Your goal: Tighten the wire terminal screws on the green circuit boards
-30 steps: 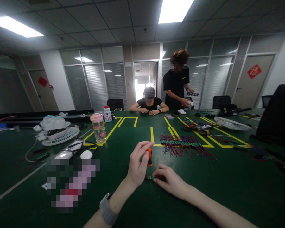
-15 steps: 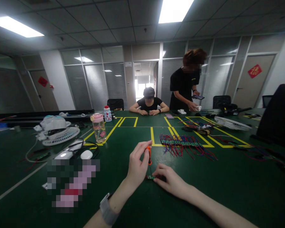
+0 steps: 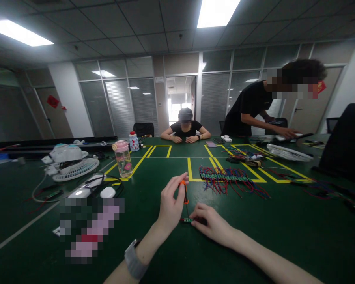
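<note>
An orange and black screwdriver stands nearly upright in my left hand, its fingers closed round the handle. The thin shaft points down at a small green circuit board lying on the green table. My right hand pinches the board's right end between thumb and fingers. A short dark red part shows at the board's left end. Whether the screwdriver's tip touches the board is too small to tell.
Beyond my hands lies a row of boards with red and blue wires. On the left are a clear bottle, a white fan and a white mouse. Two people are across the table, one seated, one leaning.
The standing person has moved to the right and leans lower, one arm reaching over the table. My hands hold nearly the same pose; the screwdriver has shifted very slightly left.
</note>
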Demonstrator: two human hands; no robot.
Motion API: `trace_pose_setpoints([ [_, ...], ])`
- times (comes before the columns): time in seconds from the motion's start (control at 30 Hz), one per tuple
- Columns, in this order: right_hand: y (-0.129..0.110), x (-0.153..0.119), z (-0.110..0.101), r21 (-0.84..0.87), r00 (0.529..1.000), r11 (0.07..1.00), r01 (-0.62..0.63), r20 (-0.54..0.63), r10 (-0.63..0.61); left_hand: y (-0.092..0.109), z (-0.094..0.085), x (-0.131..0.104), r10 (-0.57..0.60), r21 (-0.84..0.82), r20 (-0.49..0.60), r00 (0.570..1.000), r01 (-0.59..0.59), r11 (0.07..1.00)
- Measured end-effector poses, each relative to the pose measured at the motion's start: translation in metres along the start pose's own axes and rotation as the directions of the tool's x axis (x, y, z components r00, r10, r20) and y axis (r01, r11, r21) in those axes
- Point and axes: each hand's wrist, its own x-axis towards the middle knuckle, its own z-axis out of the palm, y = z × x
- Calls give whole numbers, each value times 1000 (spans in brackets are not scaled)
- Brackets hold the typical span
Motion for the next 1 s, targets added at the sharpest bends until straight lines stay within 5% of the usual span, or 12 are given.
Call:
trace_pose_setpoints([
  [0.2,0,-1,0,3,1000,1000,1,7,-1,2,-1,0,57,117,-44,997,-52,992],
  [0.83,-3,-1,-1,-14,1000,1000,-9,15,9,-4,2,0,-15,14,11,1000,15,1000],
  [1.0,0,-1,0,-10,1000,1000,1,-1,-1,0,0,0,36,135,-29,999,-32,990],
])
